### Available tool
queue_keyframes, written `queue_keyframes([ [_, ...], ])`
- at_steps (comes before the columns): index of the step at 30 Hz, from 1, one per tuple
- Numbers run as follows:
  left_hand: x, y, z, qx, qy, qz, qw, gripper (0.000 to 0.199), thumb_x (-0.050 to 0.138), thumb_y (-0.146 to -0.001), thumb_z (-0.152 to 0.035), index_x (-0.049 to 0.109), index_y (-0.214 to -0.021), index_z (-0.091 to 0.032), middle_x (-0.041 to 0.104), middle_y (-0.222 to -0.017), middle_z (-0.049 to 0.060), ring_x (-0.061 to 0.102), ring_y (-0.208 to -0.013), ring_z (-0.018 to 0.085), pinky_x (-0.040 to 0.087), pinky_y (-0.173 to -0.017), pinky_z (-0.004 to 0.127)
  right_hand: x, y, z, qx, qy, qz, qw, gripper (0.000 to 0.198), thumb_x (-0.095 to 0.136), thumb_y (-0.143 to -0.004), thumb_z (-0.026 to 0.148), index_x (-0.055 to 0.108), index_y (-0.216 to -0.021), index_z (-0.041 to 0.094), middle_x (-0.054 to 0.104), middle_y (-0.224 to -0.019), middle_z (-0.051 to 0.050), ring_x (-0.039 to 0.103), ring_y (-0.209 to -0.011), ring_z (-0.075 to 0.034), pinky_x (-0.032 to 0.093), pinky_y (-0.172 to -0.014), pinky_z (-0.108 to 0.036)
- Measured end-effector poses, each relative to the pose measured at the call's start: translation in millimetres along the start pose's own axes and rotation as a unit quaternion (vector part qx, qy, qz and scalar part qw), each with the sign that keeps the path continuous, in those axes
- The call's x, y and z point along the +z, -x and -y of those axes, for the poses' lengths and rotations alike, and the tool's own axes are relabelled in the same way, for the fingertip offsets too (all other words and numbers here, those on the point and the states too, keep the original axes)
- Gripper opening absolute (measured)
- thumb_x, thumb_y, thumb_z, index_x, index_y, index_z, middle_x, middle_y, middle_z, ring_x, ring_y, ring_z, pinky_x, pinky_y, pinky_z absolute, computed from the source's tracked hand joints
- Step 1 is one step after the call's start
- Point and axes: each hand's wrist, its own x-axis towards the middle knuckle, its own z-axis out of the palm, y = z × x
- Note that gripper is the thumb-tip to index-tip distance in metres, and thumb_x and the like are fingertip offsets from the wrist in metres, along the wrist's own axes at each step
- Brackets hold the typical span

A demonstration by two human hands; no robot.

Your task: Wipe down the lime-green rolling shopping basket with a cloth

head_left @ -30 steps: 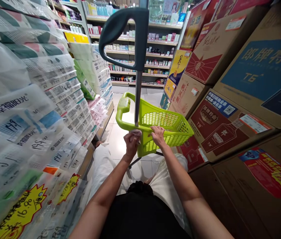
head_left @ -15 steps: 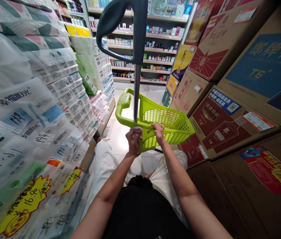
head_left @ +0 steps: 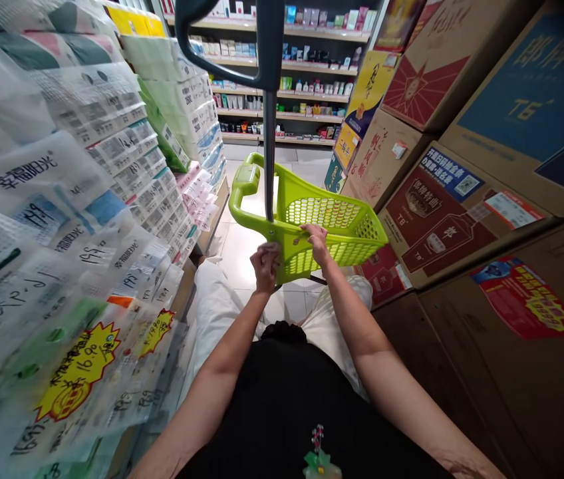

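Head cam: view tilts lower vs ½ s ago, so everything sits higher in frame; pull handle (head_left: pixel 267 50) now cut off by top edge, and green pendant (head_left: pixel 320 464) on black top, only a tip earlier, shows at bottom. L hand (head_left: pixel 265 267) has fingers bunched, pinching a crumpled pinkish cloth (head_left: pixel 271 249) against near end wall of green basket (head_left: pixel 294 234), a bit lower below the rim than before. R hand (head_left: pixel 316 243) has fingers curled over the near rim, approx. same spot as before. Basket is in front of wearer's knees, over tiled floor (head_left: pixel 245 246); grey pole (head_left: pixel 269 146) rises from its end wall.

Containers: basket is open-topped w/ perforated walls. R side, cartons stacked close by, seen from outside. L side, clear plastic wrap around white paper packs (head_left: pixel 27 189). Far shelves (head_left: pixel 312 97) hold rows of small boxes & bottles.

Writing: blue-panel carton (head_left: pixel 526 110) reads "T6"; dark red carton (head_left: pixel 434 229) below it has a QR code & price tag. Orange box (head_left: pixel 346 146) reads "二锅头". Packs: "幸福阳光" plus handwritten "19.9". Yellow starburst tag (head_left: pixel 82 369): "16.90"; smaller starburst (head_left: pixel 156 332) too blurry to read.
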Motion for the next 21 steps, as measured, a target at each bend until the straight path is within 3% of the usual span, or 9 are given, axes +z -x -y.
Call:
queue_keyframes([
  [4,10.1,-29.3,-14.3,0.000,0.008,-0.003,1.000,0.028,0.058,-0.095,-0.029,0.077,-0.114,-0.021,0.059,-0.124,0.016,0.053,-0.125,0.032,0.049,-0.108,0.049,-0.7,-0.9,2.4,0.013,0.002,-0.010,1.000,0.045,0.036,-0.080,0.021,0.069,-0.111,0.025,0.075,-0.107,-0.002,0.057,-0.111,-0.026,0.035,-0.106,-0.044],
  [11,12.0,11.3,-10.6,-0.053,0.041,0.082,0.994,0.026,0.060,-0.093,-0.031,0.075,-0.111,-0.020,0.060,-0.111,0.012,0.059,-0.113,0.026,0.057,-0.096,0.042,-2.6,-0.6,5.4,0.012,0.003,-0.022,1.000,0.046,0.035,-0.081,0.022,0.068,-0.112,0.025,0.071,-0.100,-0.003,0.061,-0.106,-0.027,0.038,-0.103,-0.045],
  [18,16.9,-27.2,-16.1,-0.014,0.011,0.018,1.000,0.027,0.063,-0.092,-0.028,0.075,-0.116,-0.022,0.057,-0.125,0.014,0.052,-0.126,0.031,0.049,-0.107,0.048,-2.8,2.7,7.5,0.015,0.014,-0.029,0.999,0.045,0.034,-0.081,0.022,0.067,-0.112,0.025,0.071,-0.102,-0.003,0.059,-0.109,-0.026,0.039,-0.101,-0.042],
  [21,15.3,-18.2,-15.5,-0.032,0.024,0.031,0.999,0.024,0.063,-0.093,-0.030,0.075,-0.113,-0.022,0.059,-0.119,0.013,0.054,-0.121,0.029,0.053,-0.102,0.045,-2.8,4.8,9.0,0.017,0.011,-0.033,0.999,0.045,0.034,-0.080,0.022,0.066,-0.112,0.025,0.071,-0.102,-0.003,0.059,-0.109,-0.026,0.037,-0.102,-0.042],
])
